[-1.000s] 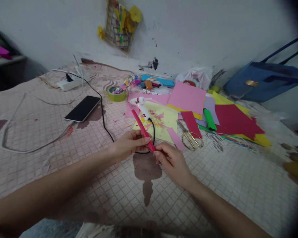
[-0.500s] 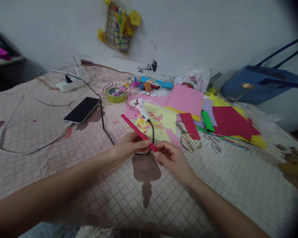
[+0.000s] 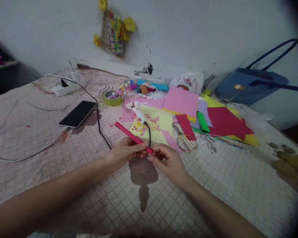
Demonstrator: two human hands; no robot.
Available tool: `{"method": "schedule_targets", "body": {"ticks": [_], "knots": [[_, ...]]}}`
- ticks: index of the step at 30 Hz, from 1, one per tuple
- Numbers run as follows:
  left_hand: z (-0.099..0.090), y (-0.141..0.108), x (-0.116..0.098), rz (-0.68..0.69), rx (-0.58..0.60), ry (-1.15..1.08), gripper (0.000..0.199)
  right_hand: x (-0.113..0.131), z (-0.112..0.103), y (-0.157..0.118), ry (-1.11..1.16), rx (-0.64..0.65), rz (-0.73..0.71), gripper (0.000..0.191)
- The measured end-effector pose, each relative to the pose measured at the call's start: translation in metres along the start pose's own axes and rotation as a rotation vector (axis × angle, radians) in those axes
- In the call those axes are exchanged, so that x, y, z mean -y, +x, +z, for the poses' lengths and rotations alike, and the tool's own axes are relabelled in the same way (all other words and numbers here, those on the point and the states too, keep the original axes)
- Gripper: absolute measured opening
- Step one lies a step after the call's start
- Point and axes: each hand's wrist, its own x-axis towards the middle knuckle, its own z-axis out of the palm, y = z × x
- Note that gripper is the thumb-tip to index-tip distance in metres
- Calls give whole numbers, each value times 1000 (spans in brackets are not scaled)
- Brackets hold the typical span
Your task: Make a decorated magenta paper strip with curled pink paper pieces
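Observation:
A narrow red strip, rolled or folded, slants over the table between my hands, its far end pointing up and left. My left hand pinches it near its lower part, thumb on top. The fingers of my right hand are closed at its near end. Just beyond the strip, a white glue gun lies on a pale yellow sheet scattered with small pink and yellow scraps. Gold-handled scissors lie to the right of that sheet.
A phone and power strip with cables lie left. A tape roll sits behind. Pink sheets, red sheets, a green marker and white string are right. A blue bag stands far right.
The view has shifted slightly, so most things appear a little further left. The strip has turned somewhat in my fingers, and dark marks now show along its far part. Both hands keep their grip.

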Motion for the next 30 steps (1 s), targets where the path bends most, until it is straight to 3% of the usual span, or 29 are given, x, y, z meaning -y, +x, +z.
{"method": "schedule_targets", "body": {"ticks": [6,13,16,23,30], "knots": [[-2,2,1,-24,5,-2,19,1,2,0,-16,-30,-6,14],[-1,1,-1,-40,-18,15,17,-2,4,-1,337,60,145,26],[-2,0,-3,-74,-31,9,20,-4,3,1,356,59,159,26],[-4,1,-7,-83,-36,-16,22,-2,1,0,166,-88,44,15],[-3,0,-4,-50,-35,51,24,4,7,-3,-121,-181,-219,12]]}}
